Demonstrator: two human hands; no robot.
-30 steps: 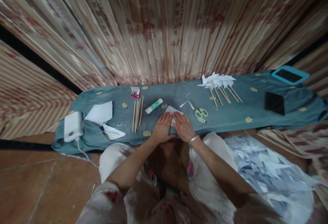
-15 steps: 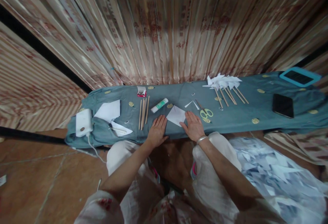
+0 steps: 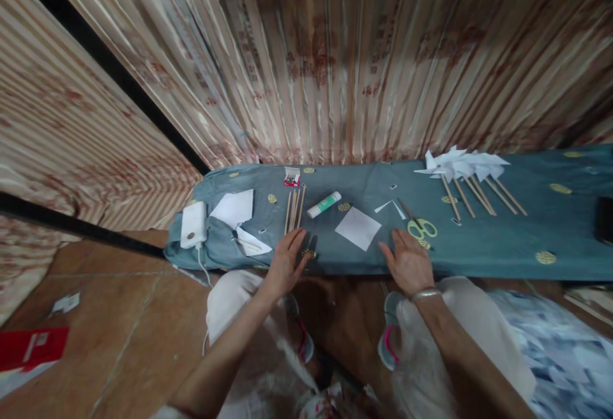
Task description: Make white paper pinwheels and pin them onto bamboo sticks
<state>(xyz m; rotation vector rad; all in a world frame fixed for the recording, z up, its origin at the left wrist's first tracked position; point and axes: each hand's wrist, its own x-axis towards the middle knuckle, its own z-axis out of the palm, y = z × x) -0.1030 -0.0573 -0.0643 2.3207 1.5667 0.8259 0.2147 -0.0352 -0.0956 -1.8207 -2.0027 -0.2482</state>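
A square of white paper [image 3: 358,228] lies flat on the green cloth between my hands, touched by neither. My left hand [image 3: 286,260] is open at the cloth's near edge, its fingertips close to the lower ends of several wooden sticks [image 3: 294,210]. My right hand [image 3: 408,259], a bangle at its wrist, is open too, with nothing in it. Beyond its fingers are narrow white paper strips [image 3: 391,207] and green-handled scissors [image 3: 421,227]. Behind the square lies a glue stick [image 3: 324,204].
Paper pinwheels on sticks [image 3: 462,165] lie to the right. A small red box [image 3: 292,177] stands behind the sticks. At left are white paper pieces [image 3: 234,207] and a white power bank [image 3: 193,224] with a cable. A bag of paper pieces [image 3: 560,342] sits below right.
My hands have moved apart, away from the paper square, the left toward the sticks and the right toward the scissors. The view has swung left.
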